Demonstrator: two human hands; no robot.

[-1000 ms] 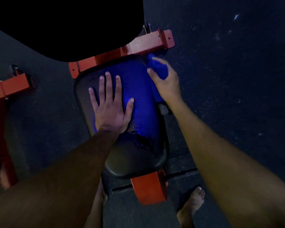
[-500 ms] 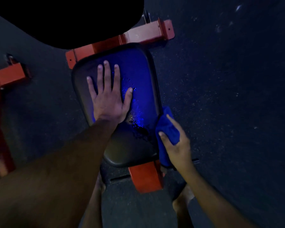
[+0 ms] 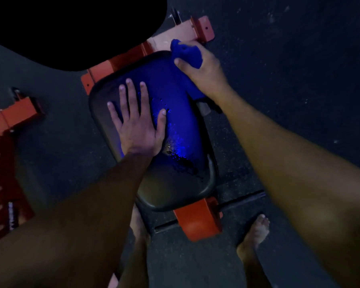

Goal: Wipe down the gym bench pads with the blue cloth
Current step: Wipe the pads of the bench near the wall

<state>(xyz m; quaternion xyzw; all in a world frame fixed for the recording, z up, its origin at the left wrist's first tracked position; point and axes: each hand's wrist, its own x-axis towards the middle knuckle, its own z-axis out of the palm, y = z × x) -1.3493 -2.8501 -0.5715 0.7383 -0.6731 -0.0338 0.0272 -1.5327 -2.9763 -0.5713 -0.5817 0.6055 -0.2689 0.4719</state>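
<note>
Blue cloth (image 3: 188,54) bunched up, gripped in right hand (image 3: 204,69) at far right corner of bench pad (image 3: 175,179), touching its edge. Pad dark, rounded rectangle, tilted, glossy with blue sheen and wet droplets near its middle, on a red frame (image 3: 197,221).

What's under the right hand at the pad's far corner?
The right hand grips the blue cloth against the seat pad's far right edge. The cloth trails beneath the wrist; the pad surface under it is hidden.
</note>
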